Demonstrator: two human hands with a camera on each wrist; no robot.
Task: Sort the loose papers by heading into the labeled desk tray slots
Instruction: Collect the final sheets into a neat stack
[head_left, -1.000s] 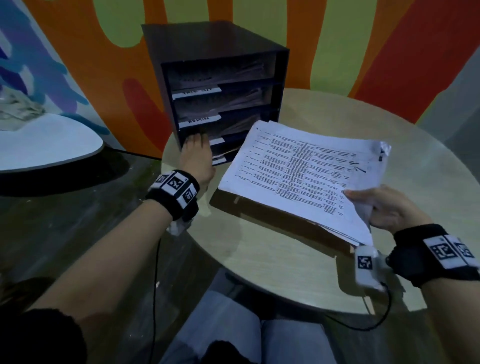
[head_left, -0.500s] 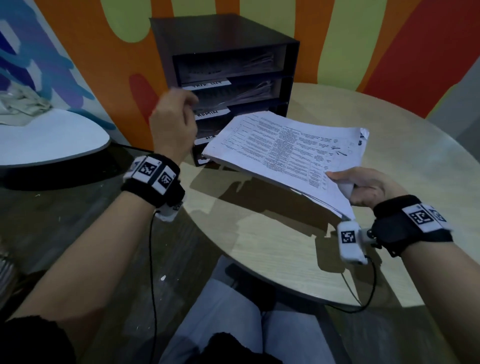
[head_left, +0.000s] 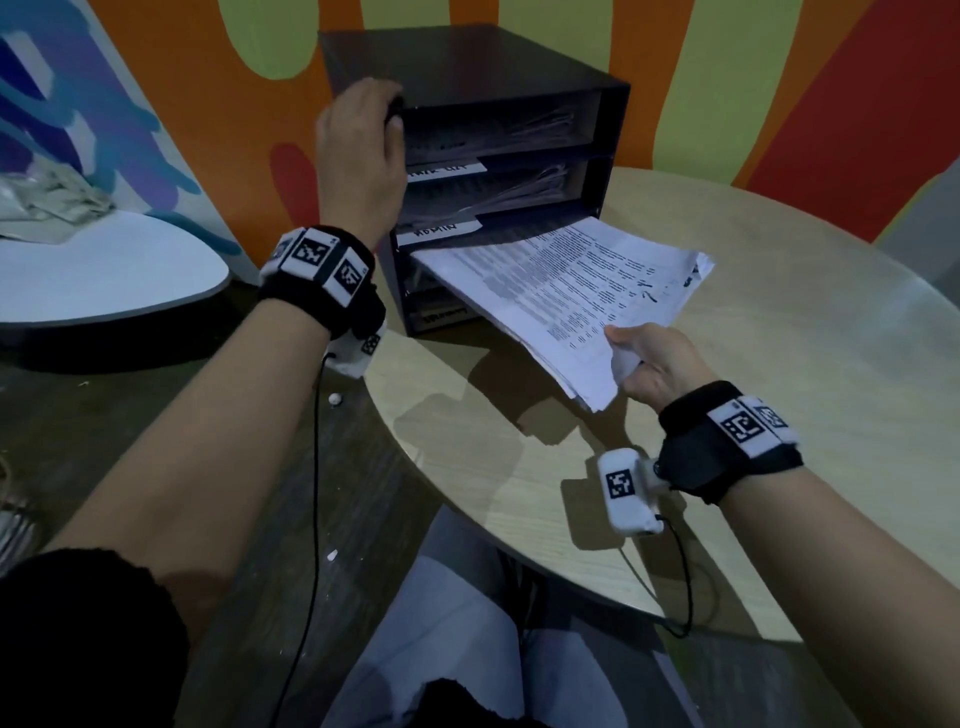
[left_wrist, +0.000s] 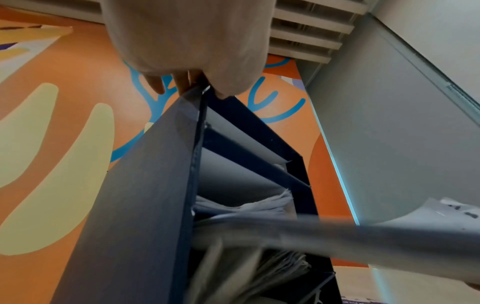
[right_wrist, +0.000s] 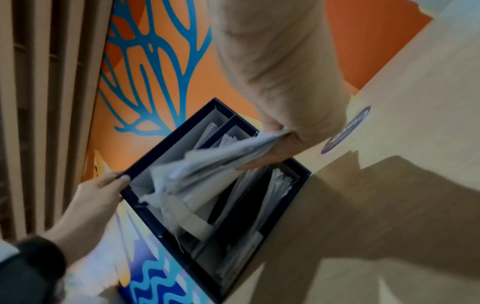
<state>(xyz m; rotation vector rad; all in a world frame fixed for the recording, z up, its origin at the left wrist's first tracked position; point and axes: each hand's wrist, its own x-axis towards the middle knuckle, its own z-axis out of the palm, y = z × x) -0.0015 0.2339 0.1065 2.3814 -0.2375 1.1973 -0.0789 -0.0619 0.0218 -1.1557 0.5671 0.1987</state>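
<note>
The stack of papers (head_left: 561, 291) is partway into the desk tray (head_left: 467, 67): its far edge has entered the third slot from the top, just under the white label (head_left: 439, 231), while the near half still hangs out over the round table (head_left: 779, 364). The right hand (head_left: 649, 364) pinches the near corner of the stack, thumb on top and fingers beneath. The left hand (head_left: 361, 156) is at the tray's top front left corner, fingers curled over the edge, bracing it. The two slots above already hold papers, and so does the bottom one. The label wording is too blurred to read, so I cannot tell whether this heading matches the slot.

To do this step well, I would keep the stack level and flat so the leading sheets do not catch or fold on what already lies in the slot; the right wrist view suggests the front edges are somewhat ruffled. A slow, straight push along the slot, with the left hand steadying the tray against sliding toward the wall (head_left: 234, 130), should seat it. Letting go should wait until the stack rests fully on the shelf, or the overhanging sheets may spill onto the table.
</note>
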